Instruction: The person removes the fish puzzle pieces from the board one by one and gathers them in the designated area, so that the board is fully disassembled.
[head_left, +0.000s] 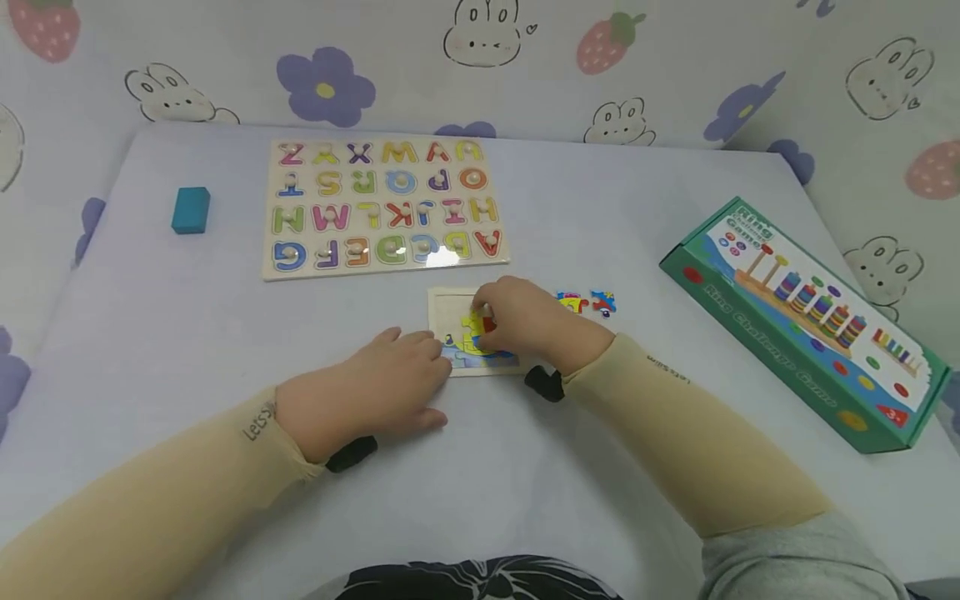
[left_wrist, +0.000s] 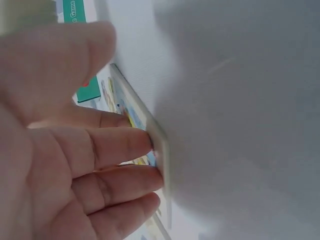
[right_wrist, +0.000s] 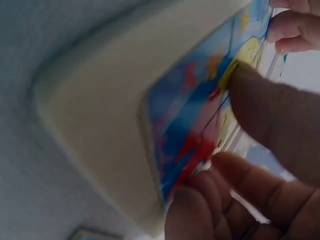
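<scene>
A small wooden jigsaw tray point(head_left: 436, 307) lies flat on the white table, its lower part filled with blue and yellow picture pieces point(head_left: 480, 361). My right hand point(head_left: 521, 321) reaches over the tray's right side. Thumb and fingers pinch a puzzle piece in yellow and red, largely covered by the hand. In the right wrist view, the thumb point(right_wrist: 265, 110) is on yellow and the other fingertips are by the red part. My left hand point(head_left: 378, 383) rests at the tray's left edge with fingers extended. The left wrist view shows its fingertips against the tray's rim point(left_wrist: 161, 145).
Two loose puzzle pieces, one yellow and red point(head_left: 572, 302), one blue and red point(head_left: 603, 302), lie right of the tray. Behind it is a wooden alphabet board point(head_left: 386, 269) with knobbed letters. A teal block point(head_left: 191, 210) stands far left, a green ring game box point(head_left: 802, 325) at right.
</scene>
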